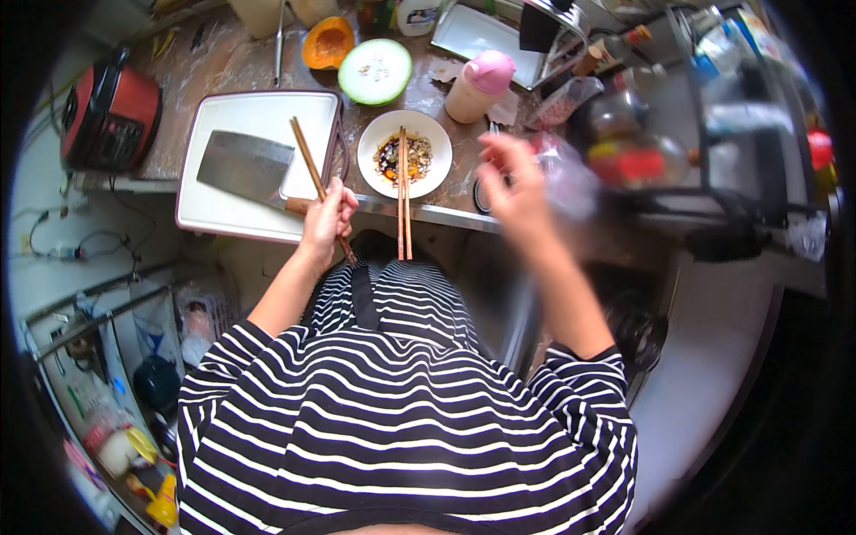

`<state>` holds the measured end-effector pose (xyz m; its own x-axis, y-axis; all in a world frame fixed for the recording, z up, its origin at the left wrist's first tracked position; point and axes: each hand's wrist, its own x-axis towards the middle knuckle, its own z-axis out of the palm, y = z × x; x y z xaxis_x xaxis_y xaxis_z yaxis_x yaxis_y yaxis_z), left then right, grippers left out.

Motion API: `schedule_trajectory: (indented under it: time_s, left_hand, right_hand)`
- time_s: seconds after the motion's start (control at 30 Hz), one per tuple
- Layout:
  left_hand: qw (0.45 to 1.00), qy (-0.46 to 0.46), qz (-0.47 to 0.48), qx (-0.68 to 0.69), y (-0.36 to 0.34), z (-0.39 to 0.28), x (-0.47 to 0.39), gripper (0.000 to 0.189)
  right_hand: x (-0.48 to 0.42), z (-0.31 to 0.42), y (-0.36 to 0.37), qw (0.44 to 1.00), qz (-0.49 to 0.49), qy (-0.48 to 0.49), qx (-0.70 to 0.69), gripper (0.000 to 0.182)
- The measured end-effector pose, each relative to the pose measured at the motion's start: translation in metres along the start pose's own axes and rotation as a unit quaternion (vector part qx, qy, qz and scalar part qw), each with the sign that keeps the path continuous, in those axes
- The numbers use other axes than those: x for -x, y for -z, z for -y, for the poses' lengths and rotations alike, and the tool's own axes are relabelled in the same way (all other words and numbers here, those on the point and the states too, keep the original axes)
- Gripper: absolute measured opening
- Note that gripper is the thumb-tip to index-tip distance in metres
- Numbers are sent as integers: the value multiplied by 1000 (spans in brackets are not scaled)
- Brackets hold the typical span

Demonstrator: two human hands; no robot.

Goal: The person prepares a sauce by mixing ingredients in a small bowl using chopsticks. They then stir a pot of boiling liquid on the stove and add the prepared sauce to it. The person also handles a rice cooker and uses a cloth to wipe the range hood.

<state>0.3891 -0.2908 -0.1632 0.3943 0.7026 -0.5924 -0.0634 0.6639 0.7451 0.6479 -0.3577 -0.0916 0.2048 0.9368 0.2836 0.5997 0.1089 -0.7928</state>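
Note:
My left hand [326, 217] is closed around a pair of dark brown wooden chopsticks [306, 155], which slant up and left in front of the cutting board. Behind it, a wide cleaver [247, 162] lies on the white cutting board [207, 207], its wooden handle beside my fingers. A white bowl [440, 134] at the counter edge contains dark sauce with chopped bits [418, 157]. Another pair of chopsticks [403, 214] rests in the bowl, ends jutting toward me. Blurred, my right hand [515, 180] is right of the bowl, fingers apart, with nothing visible in it.
At the back are a cut pumpkin [328, 41], a halved pale melon [376, 70] and a pink-topped bottle [478, 87]. A red cooker [110, 114] stands left. Plastic bags [568, 167] and a rack of bottles [642, 160] crowd the right, near a dark-rimmed round object [480, 197].

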Motion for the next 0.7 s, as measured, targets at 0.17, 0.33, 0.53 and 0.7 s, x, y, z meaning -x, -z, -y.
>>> schedule_trajectory:
  time_s: [0.17, 0.33, 0.53, 0.7]
  left_hand:
    - [995, 28, 5, -95, -3, 5, -16, 42]
    - [987, 1, -2, -161, 0, 20, -32, 44]
    - [990, 48, 8, -131, -13, 17, -43, 36]
    - [989, 57, 71, -113, -1, 16, -61, 31]
  right_hand:
    - [65, 5, -57, 985, 82, 9, 148, 67]
    - [83, 11, -96, 983, 21, -2, 185, 64]
    - [84, 4, -117, 980, -24, 30, 195, 44]
    - [74, 13, -126, 984, -66, 47, 159, 27]
